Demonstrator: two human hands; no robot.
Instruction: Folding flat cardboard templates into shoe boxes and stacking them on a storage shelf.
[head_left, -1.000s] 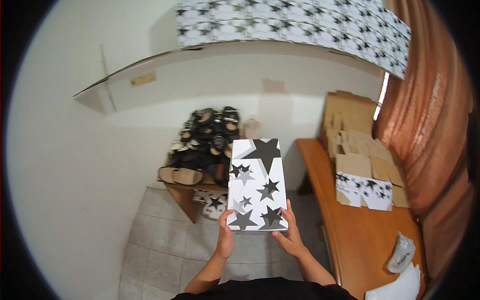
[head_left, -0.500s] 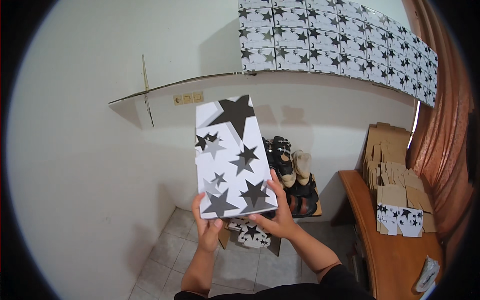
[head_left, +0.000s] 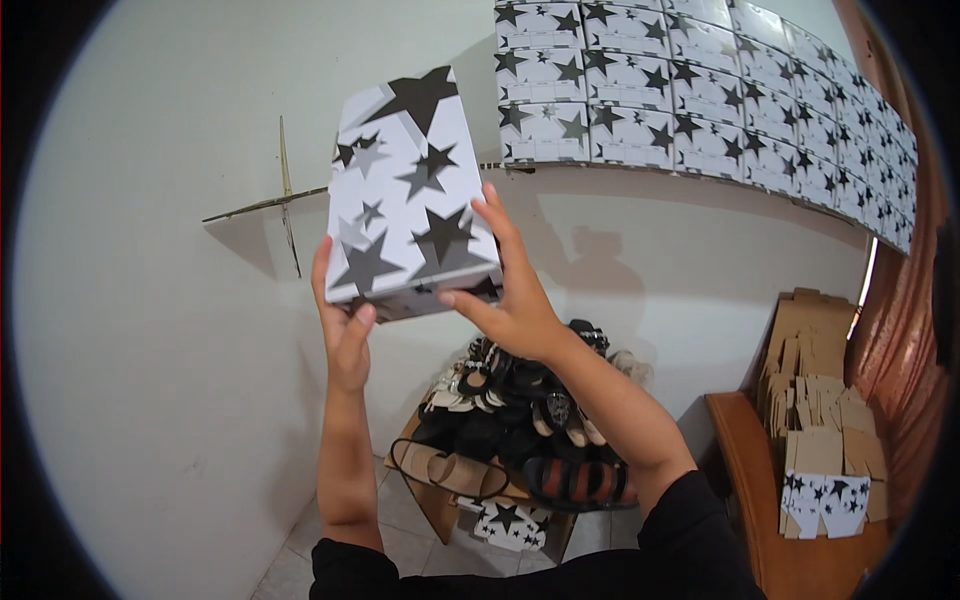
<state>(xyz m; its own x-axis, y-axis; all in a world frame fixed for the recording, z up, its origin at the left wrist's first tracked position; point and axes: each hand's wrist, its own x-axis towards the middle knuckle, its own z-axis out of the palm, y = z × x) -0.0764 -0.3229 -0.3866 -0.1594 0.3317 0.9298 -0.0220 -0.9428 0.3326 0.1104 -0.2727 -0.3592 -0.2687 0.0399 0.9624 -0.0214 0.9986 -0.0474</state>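
Observation:
A white shoebox point(head_left: 405, 200) printed with black and grey stars is held up in front of me, tilted so its top and near end show. My left hand point(head_left: 345, 325) grips its near left corner, thumb on the end face. At the near right corner my right hand point(head_left: 510, 290) clasps it, fingers along the side and thumb on the end. The box overlaps part of a thin wall shelf point(head_left: 265, 205). To its right, stacked rows of matching star-printed shoeboxes point(head_left: 630, 85) stand along that shelf.
Below my arms a low wooden table point(head_left: 425, 497) carries a heap of shoes and sandals point(head_left: 490, 430). Star-printed cardboard point(head_left: 508, 525) lies beneath it. Flattened brown cartons point(head_left: 810, 370) lean on a wooden bench point(head_left: 735, 440) at right, beside a copper-coloured curtain point(head_left: 890, 320).
Both hands have raised the shoebox up and to the left, toward the shelf. More of the shoe heap now shows below, and the stacked boxes look nearer.

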